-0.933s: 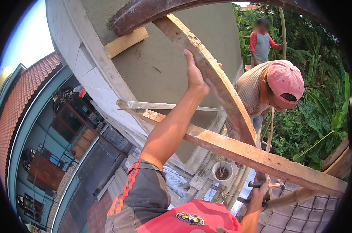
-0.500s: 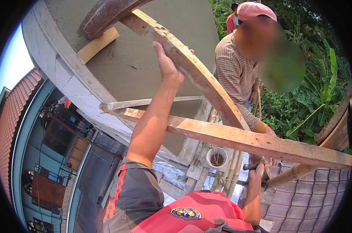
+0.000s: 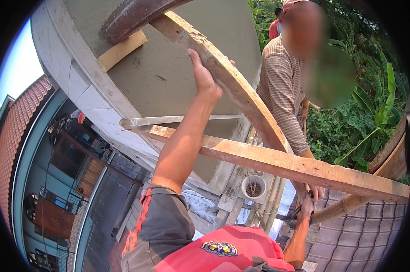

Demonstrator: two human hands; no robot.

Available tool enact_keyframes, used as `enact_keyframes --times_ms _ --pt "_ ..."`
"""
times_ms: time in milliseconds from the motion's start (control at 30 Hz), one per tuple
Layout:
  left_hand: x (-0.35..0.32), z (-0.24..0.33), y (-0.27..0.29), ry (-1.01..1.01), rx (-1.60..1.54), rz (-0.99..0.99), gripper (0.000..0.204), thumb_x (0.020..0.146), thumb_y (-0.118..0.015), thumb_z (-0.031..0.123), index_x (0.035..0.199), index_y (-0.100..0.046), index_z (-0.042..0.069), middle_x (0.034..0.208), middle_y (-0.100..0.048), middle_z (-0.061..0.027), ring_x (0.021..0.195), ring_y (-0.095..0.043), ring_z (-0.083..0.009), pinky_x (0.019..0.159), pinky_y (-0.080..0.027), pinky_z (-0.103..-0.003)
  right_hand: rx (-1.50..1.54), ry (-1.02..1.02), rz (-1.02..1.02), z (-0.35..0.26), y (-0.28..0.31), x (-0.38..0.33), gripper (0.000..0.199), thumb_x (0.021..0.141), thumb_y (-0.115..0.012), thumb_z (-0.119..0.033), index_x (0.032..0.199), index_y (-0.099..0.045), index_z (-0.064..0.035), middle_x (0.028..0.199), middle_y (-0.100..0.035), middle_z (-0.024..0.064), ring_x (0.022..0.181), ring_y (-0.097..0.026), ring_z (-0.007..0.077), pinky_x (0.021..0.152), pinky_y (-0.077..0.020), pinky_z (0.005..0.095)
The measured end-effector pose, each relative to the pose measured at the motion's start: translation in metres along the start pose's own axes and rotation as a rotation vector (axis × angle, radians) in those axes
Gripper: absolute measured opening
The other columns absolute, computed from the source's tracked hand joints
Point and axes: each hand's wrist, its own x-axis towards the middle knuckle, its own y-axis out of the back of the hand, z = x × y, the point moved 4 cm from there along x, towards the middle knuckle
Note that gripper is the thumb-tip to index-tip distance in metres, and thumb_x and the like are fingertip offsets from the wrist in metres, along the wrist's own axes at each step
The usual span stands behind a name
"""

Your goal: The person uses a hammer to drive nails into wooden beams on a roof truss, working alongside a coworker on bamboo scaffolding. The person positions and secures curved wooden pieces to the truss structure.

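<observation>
Raised in front of me, my left hand (image 3: 208,84) is wrapped round a long wooden beam (image 3: 241,93), the thumb on the near side and fingertips showing past the far edge. The beam slants from upper left down to the right, passing behind a second, lower wooden beam (image 3: 277,162). Down at the right, my right hand (image 3: 306,206) is closed round a dark-handled tool (image 3: 296,212); its head cannot be made out. A co-worker's hand (image 3: 316,191) is close beside it, at the lower end of the slanting beam.
A co-worker in a striped shirt (image 3: 282,81) stands at the right. Around me are a grey cement slab (image 3: 168,86), a short wood block (image 3: 122,51), a white bucket (image 3: 254,186), bamboo poles (image 3: 273,204) and roof tiles (image 3: 354,226). Another person (image 3: 273,29) is farther back.
My right hand has moved up and slightly right, closer to the co-worker's hand, and the tool's handle now tilts downward. The co-worker has straightened a little. My left hand keeps its hold.
</observation>
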Motion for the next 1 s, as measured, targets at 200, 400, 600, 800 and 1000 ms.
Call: enact_keyframes --times_ms 200,400,600,800,1000 --pt "-0.002 0.004 0.020 0.014 -0.006 0.017 0.083 0.106 -0.028 0.082 0.124 -0.056 0.006 0.095 -0.066 -0.0167 0.089 -0.071 -0.0374 0.085 -0.059 -0.054 0.017 -0.045 -0.213 -0.101 -0.034 0.008 0.021 0.104 -0.065 -0.017 0.117 -0.060 -0.0008 0.075 -0.058 0.0035 0.053 -0.056 0.0144 0.048 -0.0471 0.0315" --pt "-0.005 0.007 0.015 0.058 -0.029 0.020 0.084 0.104 -0.032 0.085 0.123 -0.057 0.007 0.093 -0.066 -0.0148 0.087 -0.072 -0.0356 0.083 -0.059 -0.052 -0.202 0.120 -0.248 -0.153 -0.040 -0.021 0.033 0.113 -0.059 -0.034 0.119 -0.067 -0.0026 0.079 -0.061 0.0031 0.057 -0.055 0.0115 0.053 -0.0476 0.0301" --pt "-0.002 0.004 0.017 0.052 -0.044 -0.006 0.086 0.102 -0.032 0.088 0.120 -0.058 0.008 0.091 -0.066 -0.0139 0.084 -0.072 -0.0338 0.081 -0.060 -0.051 -0.540 0.605 -0.314 -0.228 -0.028 -0.114 0.023 0.109 -0.062 -0.013 0.125 -0.070 0.0023 0.096 -0.074 0.0142 0.074 -0.066 0.0209 0.067 -0.0529 0.0369" --pt "-0.003 0.006 0.025 0.043 -0.016 0.006 0.088 0.101 -0.030 0.089 0.114 -0.060 0.007 0.088 -0.067 -0.0137 0.082 -0.072 -0.0315 0.079 -0.061 -0.049 -0.579 1.268 -0.094 -0.347 -0.011 -0.144 0.021 0.109 -0.059 -0.004 0.125 -0.068 0.0070 0.110 -0.076 0.0191 0.086 -0.068 0.0343 0.079 -0.0562 0.0446" --pt "-0.008 0.001 0.012 0.142 -0.172 -0.151 0.089 0.102 -0.034 0.087 0.129 -0.055 0.004 0.100 -0.069 -0.0154 0.080 -0.072 -0.0305 0.072 -0.061 -0.047 -0.647 1.503 0.134 -0.483 0.006 -0.123 0.023 0.111 -0.058 -0.005 0.130 -0.067 0.0048 0.124 -0.072 0.0193 0.095 -0.068 0.0295 0.085 -0.0565 0.0419"
